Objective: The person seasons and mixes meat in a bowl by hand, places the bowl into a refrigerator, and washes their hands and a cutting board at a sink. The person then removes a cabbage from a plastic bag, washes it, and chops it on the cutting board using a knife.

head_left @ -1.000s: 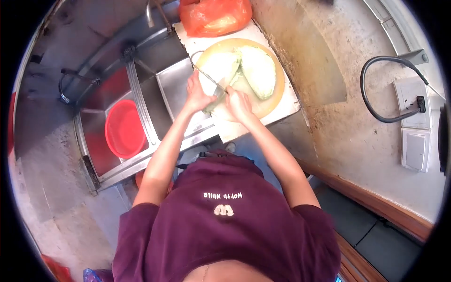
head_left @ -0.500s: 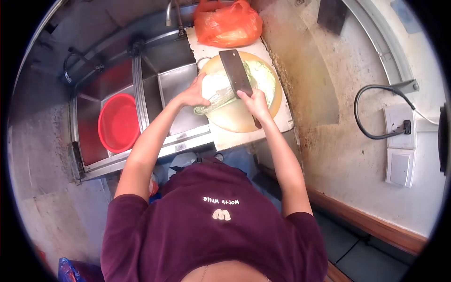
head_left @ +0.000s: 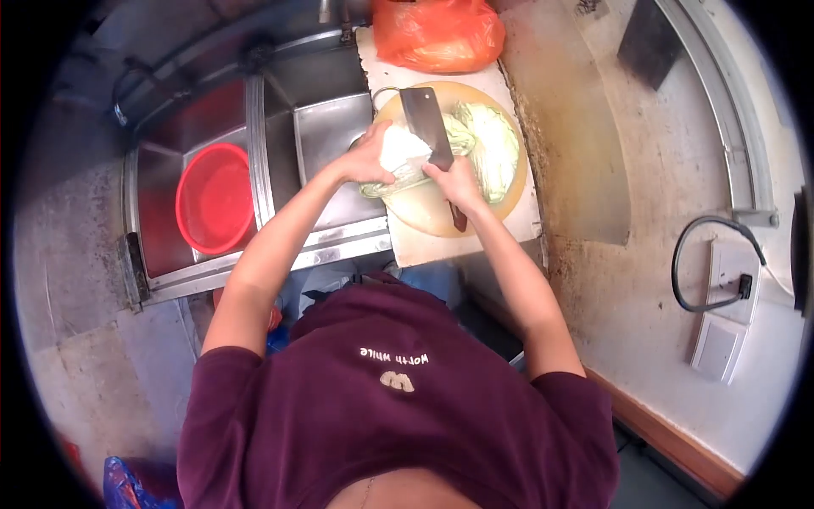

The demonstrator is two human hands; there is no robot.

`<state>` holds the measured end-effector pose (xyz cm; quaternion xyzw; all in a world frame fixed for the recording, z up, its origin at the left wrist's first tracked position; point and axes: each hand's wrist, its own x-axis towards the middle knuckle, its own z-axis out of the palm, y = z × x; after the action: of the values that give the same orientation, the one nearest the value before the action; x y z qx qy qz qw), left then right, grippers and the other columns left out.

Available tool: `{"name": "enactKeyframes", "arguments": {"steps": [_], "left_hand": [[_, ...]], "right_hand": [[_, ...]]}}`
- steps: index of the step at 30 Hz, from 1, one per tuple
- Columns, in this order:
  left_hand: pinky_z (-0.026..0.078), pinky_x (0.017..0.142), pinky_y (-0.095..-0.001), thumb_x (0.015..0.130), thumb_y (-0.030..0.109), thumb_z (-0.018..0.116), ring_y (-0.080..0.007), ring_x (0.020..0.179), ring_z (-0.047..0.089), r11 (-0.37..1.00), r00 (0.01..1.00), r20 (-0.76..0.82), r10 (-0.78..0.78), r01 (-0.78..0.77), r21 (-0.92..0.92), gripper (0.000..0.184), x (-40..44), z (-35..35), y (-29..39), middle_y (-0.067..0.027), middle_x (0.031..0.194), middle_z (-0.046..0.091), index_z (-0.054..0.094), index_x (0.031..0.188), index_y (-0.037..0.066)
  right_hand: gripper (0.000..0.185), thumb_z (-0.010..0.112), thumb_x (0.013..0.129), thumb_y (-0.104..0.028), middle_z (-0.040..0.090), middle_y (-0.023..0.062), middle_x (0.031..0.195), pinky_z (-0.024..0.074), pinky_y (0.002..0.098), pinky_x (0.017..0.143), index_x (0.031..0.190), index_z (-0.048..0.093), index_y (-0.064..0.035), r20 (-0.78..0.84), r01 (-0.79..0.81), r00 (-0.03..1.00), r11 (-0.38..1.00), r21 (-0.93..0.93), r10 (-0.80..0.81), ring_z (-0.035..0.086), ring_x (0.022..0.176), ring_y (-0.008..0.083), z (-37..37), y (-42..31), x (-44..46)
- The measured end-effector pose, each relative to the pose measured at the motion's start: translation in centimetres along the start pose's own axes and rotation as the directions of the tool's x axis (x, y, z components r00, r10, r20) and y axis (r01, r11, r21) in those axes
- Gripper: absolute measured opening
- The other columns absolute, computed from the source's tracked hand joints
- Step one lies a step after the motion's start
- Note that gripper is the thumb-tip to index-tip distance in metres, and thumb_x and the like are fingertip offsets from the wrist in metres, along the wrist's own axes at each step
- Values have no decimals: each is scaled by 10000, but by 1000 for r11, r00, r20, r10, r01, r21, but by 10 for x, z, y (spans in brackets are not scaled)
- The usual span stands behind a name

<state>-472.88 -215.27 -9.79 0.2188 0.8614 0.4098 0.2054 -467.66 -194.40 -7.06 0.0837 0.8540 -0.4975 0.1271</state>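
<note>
My left hand (head_left: 369, 159) is wrapped over the left end of a pale green cabbage (head_left: 402, 151), which looks like napa cabbage and lies on a round cutting board (head_left: 417, 222). In my right hand (head_left: 458, 182) is the handle of a dark, broad-bladed cleaver (head_left: 424, 119). Its blade stands at the right end of the held cabbage, a short way from my left fingers. Beyond the blade, cut cabbage (head_left: 493, 153) is heaped on the right half of the board. Whether the edge touches the board is hidden.
An orange-red plastic bag (head_left: 439, 36) sits behind the board on the white counter slab (head_left: 432, 248). To the left is a double steel sink (head_left: 326, 140), with a red basin (head_left: 214, 199) in its left bowl. A stained wall (head_left: 585, 161) borders the right side.
The cleaver has shifted slightly left relative to the board, and the held cabbage shows shorter. More cut cabbage lies to the blade's right. The whole view has also shifted a little.
</note>
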Motion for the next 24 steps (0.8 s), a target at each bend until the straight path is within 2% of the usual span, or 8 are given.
{"name": "enactKeyframes", "arguments": {"steps": [4,5,9,12,15,18,22,24], "left_hand": [[241,1063,-359,498,228,746,-369,1279,247,999,999,-28,-22,21,-32,1087,0,0,1,-260,1352,229,127,1346,-54],[243,1062,-359,498,230,745,-367,1280,246,999,999,-48,-27,25,-35,1083,-2,2,3,-258,1348,234,132,1345,-53],[243,1062,-358,493,236,742,-365,1282,242,997,996,-89,-26,19,-72,1076,-1,6,2,-255,1344,242,144,1340,-52],[235,1067,-358,495,239,741,-364,1286,238,998,997,-58,-52,50,-39,1078,-4,2,9,-262,1351,234,140,1343,-49],[215,1072,-360,507,209,713,-358,1290,224,1000,1000,-6,8,-8,-29,1065,-4,-3,6,-255,1353,236,120,1361,-21],[217,1072,-358,507,210,712,-358,1292,224,999,999,32,19,-18,-27,1072,-3,-6,5,-258,1365,216,108,1363,-21],[212,1075,-354,508,216,713,-355,1297,220,998,999,41,15,-12,-57,1086,-6,-6,1,-266,1376,192,91,1367,-22],[209,1076,-349,509,220,713,-354,1299,216,997,999,32,38,-35,-73,1092,-4,-6,-2,-270,1377,189,85,1368,-26]], "right_hand": [[239,642,785,-195,553,38,603,375,261,373,842,612,35,82,-88,994,989,118,79,466,430,109,-2,-4,-1],[231,650,788,-216,539,19,575,346,246,361,822,620,11,73,-120,991,984,131,111,443,408,95,-1,-5,-3],[253,660,794,-259,507,-7,526,340,245,357,770,625,-10,-33,-86,995,958,274,99,409,367,78,13,5,-4],[294,661,783,-249,515,8,543,385,260,375,851,628,36,81,-76,995,982,174,63,452,409,96,2,3,-1],[314,649,795,-273,496,3,527,373,260,365,845,626,37,105,-12,994,999,31,9,442,393,97,-19,-14,-6],[325,639,803,-287,488,5,518,363,262,356,837,627,36,125,-51,990,997,-50,57,439,383,98,-30,-17,-4],[293,616,828,-287,440,-5,457,334,255,350,750,584,-6,162,-50,985,999,-5,50,421,349,95,-32,-25,-6],[299,628,817,-287,456,3,466,341,255,348,763,607,7,152,-49,987,999,8,47,431,355,97,-30,-16,-2]]}}
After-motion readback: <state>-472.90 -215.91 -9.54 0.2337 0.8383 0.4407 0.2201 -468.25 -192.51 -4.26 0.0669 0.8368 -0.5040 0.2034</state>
